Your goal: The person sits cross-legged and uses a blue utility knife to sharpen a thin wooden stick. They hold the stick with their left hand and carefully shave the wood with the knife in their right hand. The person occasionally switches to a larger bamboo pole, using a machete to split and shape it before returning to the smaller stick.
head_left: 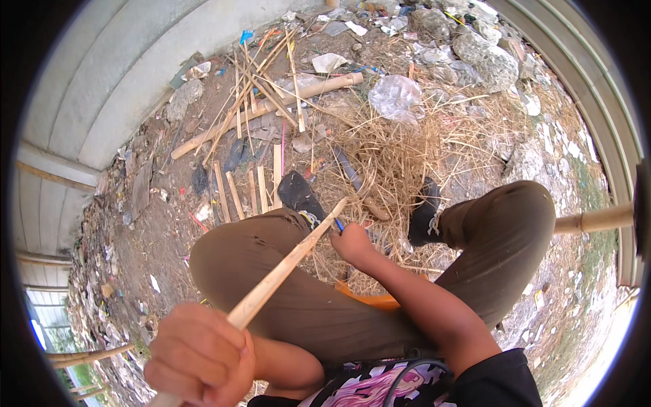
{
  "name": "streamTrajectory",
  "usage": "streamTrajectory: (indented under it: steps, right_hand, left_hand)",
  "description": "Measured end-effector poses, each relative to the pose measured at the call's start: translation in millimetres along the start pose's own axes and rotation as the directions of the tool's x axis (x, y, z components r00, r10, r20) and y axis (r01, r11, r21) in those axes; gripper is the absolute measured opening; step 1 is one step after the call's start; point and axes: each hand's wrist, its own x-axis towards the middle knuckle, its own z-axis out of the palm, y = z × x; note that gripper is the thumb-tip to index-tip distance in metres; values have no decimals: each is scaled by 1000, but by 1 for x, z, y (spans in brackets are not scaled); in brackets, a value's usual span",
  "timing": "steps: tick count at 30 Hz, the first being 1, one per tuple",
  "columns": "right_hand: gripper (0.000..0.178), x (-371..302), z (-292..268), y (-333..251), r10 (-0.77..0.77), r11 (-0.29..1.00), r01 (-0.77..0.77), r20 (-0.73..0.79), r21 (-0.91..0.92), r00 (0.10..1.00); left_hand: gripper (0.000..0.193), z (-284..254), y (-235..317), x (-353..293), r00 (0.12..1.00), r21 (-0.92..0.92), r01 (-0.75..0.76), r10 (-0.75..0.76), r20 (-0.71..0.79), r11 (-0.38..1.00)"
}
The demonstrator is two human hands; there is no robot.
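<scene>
My left hand is closed round a pale split bamboo strip, close to the camera at the lower left. The strip slants up and away to the right, its far tip beside my right hand. That hand is closed on a small blue tool; only a bit of blue shows next to the strip's tip, and I cannot make out the rest. Beyond it, between my dark shoes, a machete with a dark blade and wooden handle lies on straw-like shavings.
Several cut bamboo strips lie in a row past my left shoe. More strips cross over a bamboo pole. A clear plastic bag, rubble and litter are scattered farther off. A grey wall bounds the left.
</scene>
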Motion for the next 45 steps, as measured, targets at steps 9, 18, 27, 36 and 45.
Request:
streamTrajectory:
  steps: [9, 18, 27, 36, 45]
  right_hand:
    - [39, -92, -6, -37, -203, 978, 204, -31, 32, 979]
    - [27, -55, 7, -25, -326, 941, 311, -112, -132, 939]
    - [24, -55, -16, -46, -128, 966, 122, -12, -227, 992]
    - [25, -50, -23, -34, -63, 962, 50, -41, -270, 997]
    - [28, 10, -1, 28, 32, 968, -38, -28, -247, 999]
  left_hand:
    - [64, -3, 10, -6, 998, 52, 55, -54, -19, 997]
    - [68, -10, 14, -9, 999, 29, 30, -29, -26, 999]
    - [67, -15, 16, -10, 998, 20, 48, -47, -38, 999]
    - [67, -3, 12, -11, 998, 45, 37, -34, -58, 998]
    - [55, 13, 7, -12, 999, 33, -31, 30, 29, 999]
